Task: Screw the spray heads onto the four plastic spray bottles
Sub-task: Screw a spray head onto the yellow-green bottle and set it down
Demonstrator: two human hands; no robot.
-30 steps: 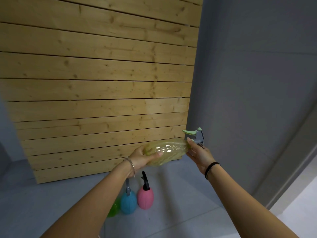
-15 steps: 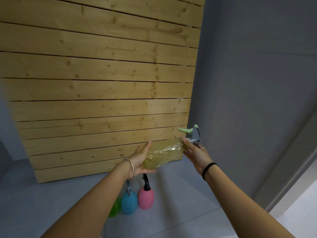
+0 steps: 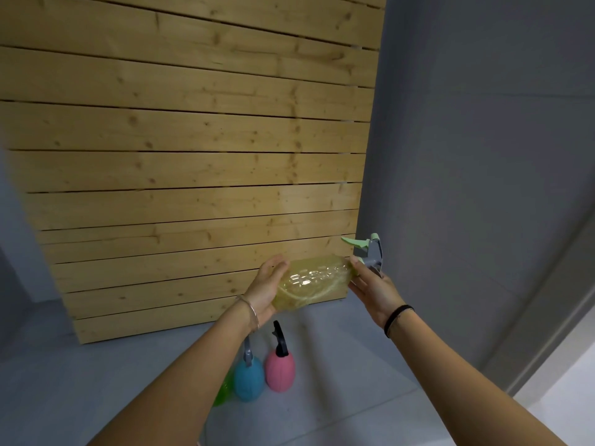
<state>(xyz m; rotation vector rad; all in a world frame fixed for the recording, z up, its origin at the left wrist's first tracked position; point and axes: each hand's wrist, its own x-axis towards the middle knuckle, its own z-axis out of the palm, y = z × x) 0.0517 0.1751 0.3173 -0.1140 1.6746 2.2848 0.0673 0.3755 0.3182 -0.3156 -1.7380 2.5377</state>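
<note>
I hold a clear yellow spray bottle point(image 3: 314, 281) sideways at chest height. My left hand point(image 3: 265, 289) cups its base with the fingers wrapped behind it. My right hand point(image 3: 370, 284) grips the neck end, just under the grey and pale green spray head point(image 3: 370, 249) that sits on the bottle. On the floor below stand a pink bottle point(image 3: 280, 370) with a black spray head and a blue bottle point(image 3: 248, 379) with a grey one. A green bottle point(image 3: 222, 392) is mostly hidden behind my left forearm.
A wall of pale wooden planks point(image 3: 193, 156) rises straight ahead. A grey wall point(image 3: 483, 156) runs along the right, with a door frame point(image 3: 547, 317) at the lower right. The floor point(image 3: 96, 381) is grey tile.
My left hand opened off the bottle's base half a second ago and now cups it again. Both hands and the bottle stayed at about the same place.
</note>
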